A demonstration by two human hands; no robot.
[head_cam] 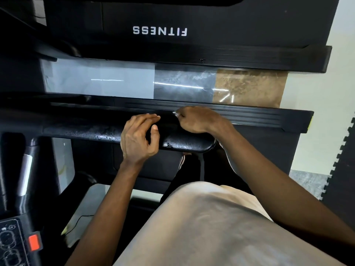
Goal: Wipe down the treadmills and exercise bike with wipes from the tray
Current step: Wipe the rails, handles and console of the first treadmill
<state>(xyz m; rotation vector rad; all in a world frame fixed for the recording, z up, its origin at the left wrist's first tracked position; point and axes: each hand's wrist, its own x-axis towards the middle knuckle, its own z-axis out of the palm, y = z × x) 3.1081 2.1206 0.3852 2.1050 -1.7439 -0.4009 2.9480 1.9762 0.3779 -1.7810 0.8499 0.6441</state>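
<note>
Your L hand [139, 137] lies over handrail [92, 131], fingers loose & spread, thumb apart, gripping nothing; can't tell if palm touches. Your R hand [196, 120] is just beyond handrail near its right end, fingers curled tight round wipe [175, 113], only small white bit showing. Wipe is at ribbed side rail [259, 117] behind handrail. 2nd treadmill [230, 25] w/ FITNESS logo is further beyond. Red button [33, 241] is well below-left of handrail.

A glossy strip of floor runs across the upper view in three patches: pale grey tile [99, 79], dark grey marbled tile [182, 81] and brown marbled tile [249, 87], all streaked with thin white light reflections. At the right edge, a black foam mat with a jigsaw-toothed border [343, 160] lies on pale cream floor [317, 89].
</note>
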